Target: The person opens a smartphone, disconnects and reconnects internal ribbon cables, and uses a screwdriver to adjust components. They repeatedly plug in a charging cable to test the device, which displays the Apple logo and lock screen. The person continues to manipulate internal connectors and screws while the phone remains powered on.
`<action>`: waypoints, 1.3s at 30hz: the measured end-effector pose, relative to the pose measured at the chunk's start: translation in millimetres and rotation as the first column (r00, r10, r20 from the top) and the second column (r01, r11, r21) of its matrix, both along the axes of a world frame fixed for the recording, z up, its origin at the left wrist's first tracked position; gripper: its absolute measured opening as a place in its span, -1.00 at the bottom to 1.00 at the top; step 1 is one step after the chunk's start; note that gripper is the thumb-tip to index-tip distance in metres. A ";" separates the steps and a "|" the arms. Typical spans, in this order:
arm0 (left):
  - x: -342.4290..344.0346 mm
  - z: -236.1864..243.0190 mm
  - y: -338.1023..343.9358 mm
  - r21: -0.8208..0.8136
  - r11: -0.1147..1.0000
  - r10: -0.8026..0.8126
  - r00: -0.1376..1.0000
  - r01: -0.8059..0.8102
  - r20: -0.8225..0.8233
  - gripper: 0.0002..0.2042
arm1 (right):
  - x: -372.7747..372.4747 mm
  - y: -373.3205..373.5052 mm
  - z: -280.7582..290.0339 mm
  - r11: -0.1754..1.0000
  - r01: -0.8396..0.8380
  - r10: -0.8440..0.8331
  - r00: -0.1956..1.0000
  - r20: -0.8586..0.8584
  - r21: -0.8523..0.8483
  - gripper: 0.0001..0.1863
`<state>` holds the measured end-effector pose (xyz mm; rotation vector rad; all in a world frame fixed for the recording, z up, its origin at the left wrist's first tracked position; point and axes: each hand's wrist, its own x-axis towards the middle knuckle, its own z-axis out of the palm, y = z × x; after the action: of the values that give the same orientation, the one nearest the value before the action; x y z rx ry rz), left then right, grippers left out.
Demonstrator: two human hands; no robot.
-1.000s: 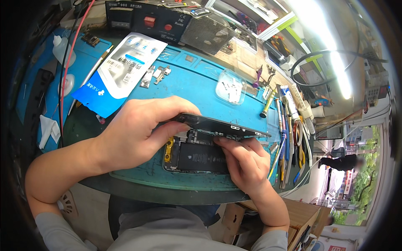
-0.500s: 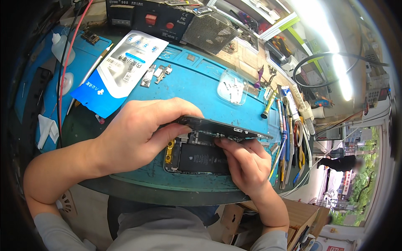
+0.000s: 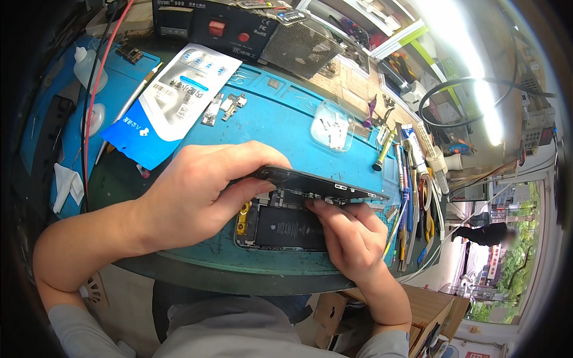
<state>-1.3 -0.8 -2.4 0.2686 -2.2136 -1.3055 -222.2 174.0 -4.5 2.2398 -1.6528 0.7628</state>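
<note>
Screen panel lifted off the opened phone, hands holding the same pose as a second ago.

I see the opened phone body (image 3: 280,227) lying flat on the blue work mat (image 3: 286,119) near its front edge, battery and a yellow part exposed, and the dark screen panel (image 3: 322,183) tilted up over it; nothing has shifted across the last second (only the view has drifted a little), so I judge the work to be a slow, careful one at the hinge side. My left hand (image 3: 197,197) grips the raised panel's edge between thumb and fingers. My right hand (image 3: 349,238) is curled with fingertips pressed in under the panel, at the phone's upper edge; whether it pinches anything there I cannot tell. Beyond lie a blue-and-white pouch (image 3: 173,101), a clear plastic packet (image 3: 332,125) and a row of hand tools (image 3: 409,179).
</note>
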 end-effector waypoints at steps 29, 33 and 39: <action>-1.6 -1.6 0.8 0.025 1.000 0.009 1.000 -0.009 -0.018 -0.73 | -0.4 2.4 0.4 1.000 -0.012 0.012 0.998 -0.068 0.008 -0.44; -0.7 -0.9 1.2 0.022 1.000 0.016 1.000 -0.016 -0.009 -0.73 | 2.5 -0.1 8.1 0.999 -0.037 0.040 0.991 -0.129 0.028 -0.45; -0.9 -2.7 1.3 0.009 1.000 0.025 1.000 -0.025 -0.009 -0.73 | 7.1 -1.3 15.3 0.998 -0.024 0.034 0.980 -0.195 0.055 -0.41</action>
<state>-2.2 0.5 -5.0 0.2918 -2.1899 -1.3016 -215.1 172.8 10.8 2.2962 -1.5666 0.4915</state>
